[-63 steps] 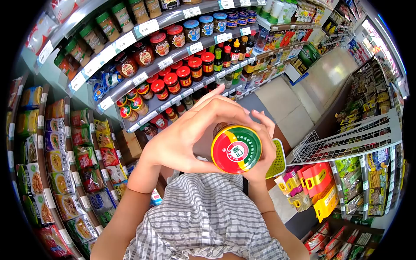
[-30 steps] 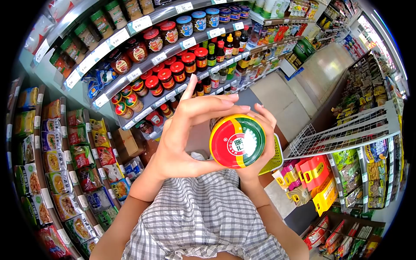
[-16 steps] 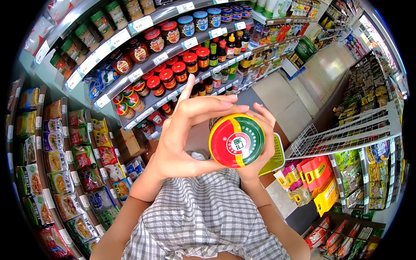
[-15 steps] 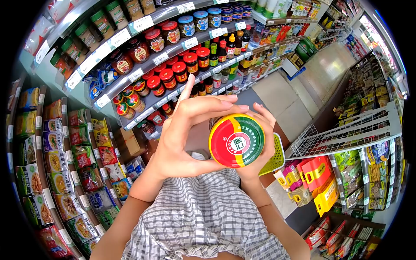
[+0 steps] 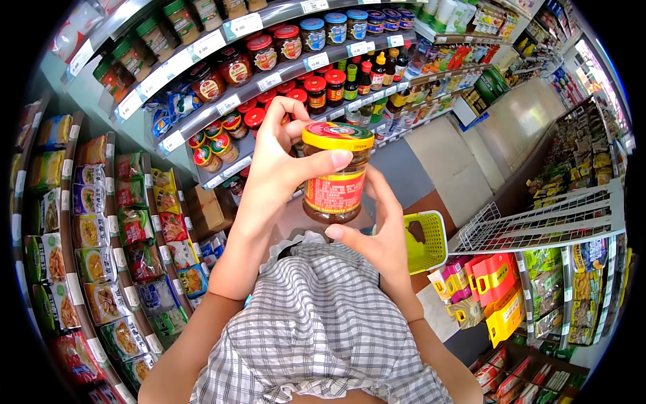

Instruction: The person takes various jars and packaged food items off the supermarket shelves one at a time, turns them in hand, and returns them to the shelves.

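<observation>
A glass jar [image 5: 334,193] with a red printed label and a yellow-rimmed lid stands nearly upright in front of my chest, its small label print turned toward me. At its upper left, my left hand [image 5: 282,151] grips it, thumb across the front just under the lid and fingers curled around behind. My right hand [image 5: 380,239] supports it lower down on the right. That hand's thumb is near the jar's base, and its other fingers pass partly out of sight behind the glass. Brown contents show through below the lid.
Ahead, a curved shelf [image 5: 266,82] carries rows of jars and sauce bottles. Racks of packaged food [image 5: 97,266] rise on my left. A yellow-green basket [image 5: 441,250] is at my right, near a white wire rack [image 5: 538,232] and red and yellow boxes [image 5: 494,276].
The jar has tipped from lid facing me to nearly upright, bringing its side label into view. My left thumb now lies across its front, and my right hand has shifted lower.
</observation>
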`<control>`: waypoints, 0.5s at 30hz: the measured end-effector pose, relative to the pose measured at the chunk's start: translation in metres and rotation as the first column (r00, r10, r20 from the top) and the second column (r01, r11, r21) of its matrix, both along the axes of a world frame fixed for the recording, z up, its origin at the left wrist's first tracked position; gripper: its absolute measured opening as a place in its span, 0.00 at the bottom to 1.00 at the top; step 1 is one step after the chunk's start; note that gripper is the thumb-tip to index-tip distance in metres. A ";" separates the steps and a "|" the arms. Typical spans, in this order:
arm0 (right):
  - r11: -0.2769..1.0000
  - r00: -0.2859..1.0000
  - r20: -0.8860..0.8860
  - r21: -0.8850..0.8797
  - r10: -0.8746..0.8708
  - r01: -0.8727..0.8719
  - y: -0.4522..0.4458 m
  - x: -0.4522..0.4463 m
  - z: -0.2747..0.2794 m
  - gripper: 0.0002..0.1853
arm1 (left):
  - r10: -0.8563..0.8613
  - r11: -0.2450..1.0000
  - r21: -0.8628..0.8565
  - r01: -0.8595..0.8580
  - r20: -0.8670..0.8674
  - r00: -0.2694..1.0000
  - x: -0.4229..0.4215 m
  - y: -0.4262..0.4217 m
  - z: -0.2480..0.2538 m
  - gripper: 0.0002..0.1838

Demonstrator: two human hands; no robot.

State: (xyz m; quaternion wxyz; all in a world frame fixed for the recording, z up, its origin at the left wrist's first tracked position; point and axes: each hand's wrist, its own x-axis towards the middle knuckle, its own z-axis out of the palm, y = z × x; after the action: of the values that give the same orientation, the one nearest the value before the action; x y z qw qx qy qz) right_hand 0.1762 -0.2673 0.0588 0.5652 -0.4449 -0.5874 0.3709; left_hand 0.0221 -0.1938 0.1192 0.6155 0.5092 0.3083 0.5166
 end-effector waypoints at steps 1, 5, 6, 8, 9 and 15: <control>1.000 0.999 0.034 0.009 0.012 -0.012 0.001 0.000 -0.003 0.49 | 0.011 1.000 0.001 -0.011 -0.009 1.000 0.000 0.000 0.000 0.32; 0.999 0.989 -0.145 -0.037 0.035 -0.040 0.003 -0.010 0.002 0.49 | 0.074 0.997 0.024 -0.073 -0.041 0.996 0.005 -0.003 -0.003 0.32; 0.997 0.984 -0.174 -0.061 0.029 -0.040 0.003 -0.013 0.003 0.49 | 0.094 0.995 0.035 -0.092 -0.047 0.994 0.008 -0.004 -0.005 0.33; 0.992 0.971 -0.239 -0.109 0.032 -0.060 0.004 -0.014 0.002 0.47 | 0.133 0.987 0.105 -0.118 -0.140 0.981 0.008 -0.001 -0.011 0.35; 0.988 0.961 -0.275 -0.134 0.040 -0.080 0.005 -0.013 0.000 0.46 | 0.138 0.985 0.129 -0.115 -0.195 0.971 0.007 -0.001 -0.010 0.36; 0.902 0.765 -0.631 -0.242 0.133 -0.357 0.006 0.003 0.002 0.45 | -0.120 0.962 0.200 0.186 -0.303 0.945 -0.017 0.024 -0.008 0.43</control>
State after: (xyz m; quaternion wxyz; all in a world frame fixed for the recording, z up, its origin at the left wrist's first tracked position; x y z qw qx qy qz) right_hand 0.1796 -0.2617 0.0609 0.5792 -0.3151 -0.3565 0.6619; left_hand 0.0050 -0.1699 0.1113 0.5407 0.6680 0.2932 0.4188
